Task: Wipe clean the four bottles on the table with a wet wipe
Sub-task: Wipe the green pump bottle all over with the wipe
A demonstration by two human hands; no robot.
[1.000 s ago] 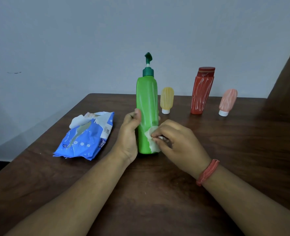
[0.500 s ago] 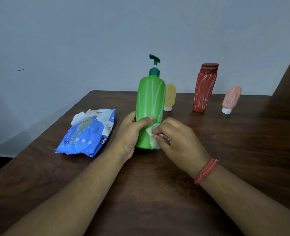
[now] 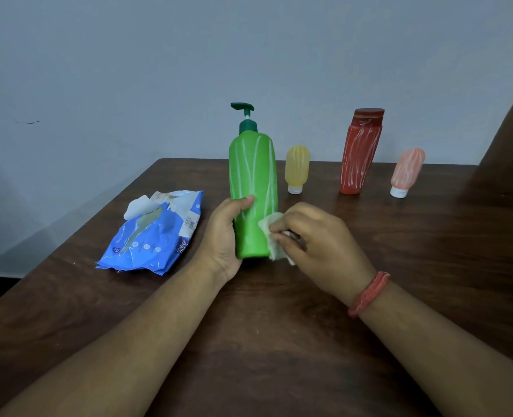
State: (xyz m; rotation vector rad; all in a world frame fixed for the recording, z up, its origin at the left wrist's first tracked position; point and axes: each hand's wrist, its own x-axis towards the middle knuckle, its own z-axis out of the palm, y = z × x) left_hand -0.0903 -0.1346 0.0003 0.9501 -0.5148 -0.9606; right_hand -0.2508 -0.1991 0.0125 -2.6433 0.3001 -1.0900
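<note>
Wooden table [image 3: 279, 326], left hand [image 3: 223, 236] gripping green bottle [image 3: 252, 188], right hand [image 3: 318, 245] pressing wipe [image 3: 272, 233]

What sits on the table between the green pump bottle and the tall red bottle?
In the head view, the small yellow bottle stands cap-down between the green pump bottle and the tall red bottle, nearer the green one.

Single head-worn view, which looked forward and down across the wooden table [image 3: 430, 266] toward the wall [image 3: 159, 70]; both forearms entered close from the bottom edge.
</note>
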